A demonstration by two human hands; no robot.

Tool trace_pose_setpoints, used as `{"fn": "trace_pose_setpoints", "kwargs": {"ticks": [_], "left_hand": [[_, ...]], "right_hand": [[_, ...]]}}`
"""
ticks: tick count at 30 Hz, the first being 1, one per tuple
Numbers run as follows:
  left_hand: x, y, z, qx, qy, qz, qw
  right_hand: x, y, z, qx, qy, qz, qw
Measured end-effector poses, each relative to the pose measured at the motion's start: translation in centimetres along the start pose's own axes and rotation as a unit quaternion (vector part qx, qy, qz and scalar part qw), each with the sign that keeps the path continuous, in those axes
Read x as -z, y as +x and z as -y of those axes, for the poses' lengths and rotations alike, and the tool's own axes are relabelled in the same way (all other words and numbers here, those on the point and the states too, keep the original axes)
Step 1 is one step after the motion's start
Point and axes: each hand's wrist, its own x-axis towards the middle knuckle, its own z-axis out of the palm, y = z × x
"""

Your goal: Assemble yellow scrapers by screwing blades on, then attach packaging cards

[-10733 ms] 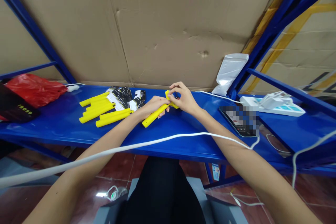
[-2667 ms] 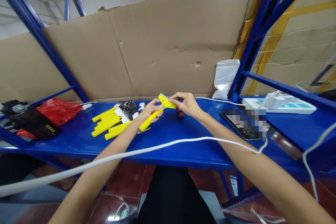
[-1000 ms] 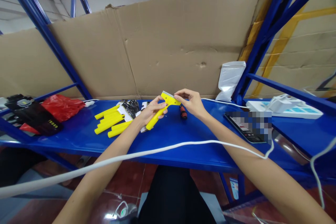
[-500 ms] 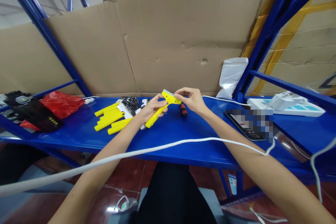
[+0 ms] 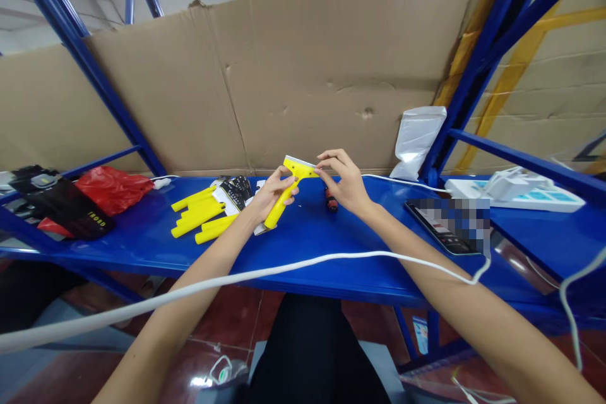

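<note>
Shelf below — left fingers clasp yellow scraper, right fingers at corner — pinch unclear.

The yellow T-shaped plastic scraper in the bare left hand has turned counter-clockwise: its thin, straight silvery strip, which sloped toward 4 o'clock 0.5 s ago, now lies nearer 3. The bare right hand has straightened its upper fingers toward 9 o'clock.

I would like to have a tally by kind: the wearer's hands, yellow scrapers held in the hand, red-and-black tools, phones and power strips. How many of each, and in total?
Hands: 2 (left hand, right hand)
Held yellow scraper: 1
Red-and-black tool: 1
Phone: 1
Power strip: 1
Total: 6
</note>
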Motion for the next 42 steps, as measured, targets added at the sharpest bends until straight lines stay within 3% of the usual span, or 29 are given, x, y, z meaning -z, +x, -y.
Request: {"fn": "trace_pose_setpoints", "kwargs": {"ticks": [10, 28, 35, 42], "left_hand": [[-0.1, 0.2, 0.2, -0.007, 0.027, 0.008, 1.000], [0.1, 0.1, 0.5, 0.000, 0.028, 0.022, 0.999], [0.2, 0.3, 0.6, 0.005, 0.031, 0.021, 0.999], [0.1, 0.3, 0.5, 0.014, 0.027, 0.021, 0.999]], "right_hand": [[-0.6, -0.9, -0.9, 0.013, -0.004, 0.028, 1.000], [-0.4, -0.4, -0.7, -0.051, 0.028, 0.031, 0.998], [-1.1, -0.5, -1.2, -0.164, 0.113, 0.043, 0.979], [-1.2, -0.2, -1.1, -0.327, 0.229, 0.045, 0.916]]}}
